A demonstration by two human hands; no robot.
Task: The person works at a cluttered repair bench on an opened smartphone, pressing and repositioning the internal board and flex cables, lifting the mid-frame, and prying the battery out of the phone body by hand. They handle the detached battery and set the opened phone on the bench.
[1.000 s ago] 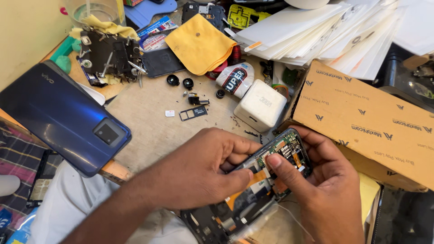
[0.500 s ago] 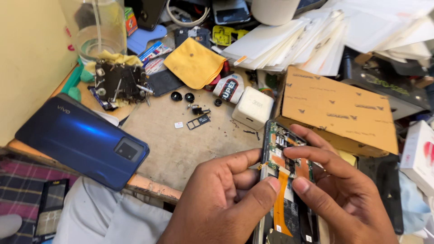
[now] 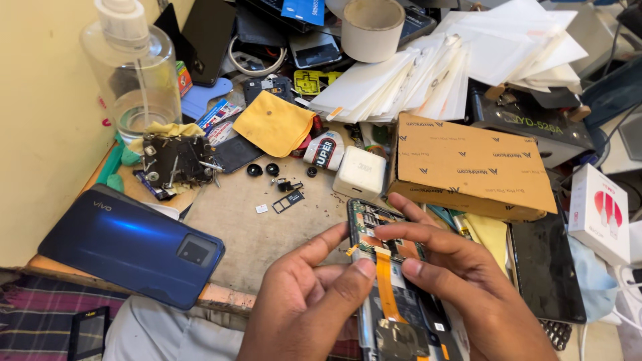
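An opened phone (image 3: 391, 281) with its back off shows a circuit board and an orange flex cable. My left hand (image 3: 304, 304) grips its left edge, thumb and forefinger pinching near the top of the orange cable. My right hand (image 3: 461, 294) holds the right side, with fingers laid across the board. The phone's blue back cover (image 3: 130, 244) lies at the left on the worn work mat (image 3: 261, 230).
A small tray and tiny parts (image 3: 284, 197) lie on the mat, near a white charger block (image 3: 360, 174). A brown cardboard box (image 3: 468, 167), yellow cloth (image 3: 274, 124), clear pump bottle (image 3: 134, 73), tape roll (image 3: 371, 27), stacked white sheets (image 3: 428, 73) and a dark screen panel (image 3: 545, 267) crowd around.
The view has tilted up, showing more of the back of the bench. Both hands have turned the opened phone from slanted to nearly upright and keep their hold on it.
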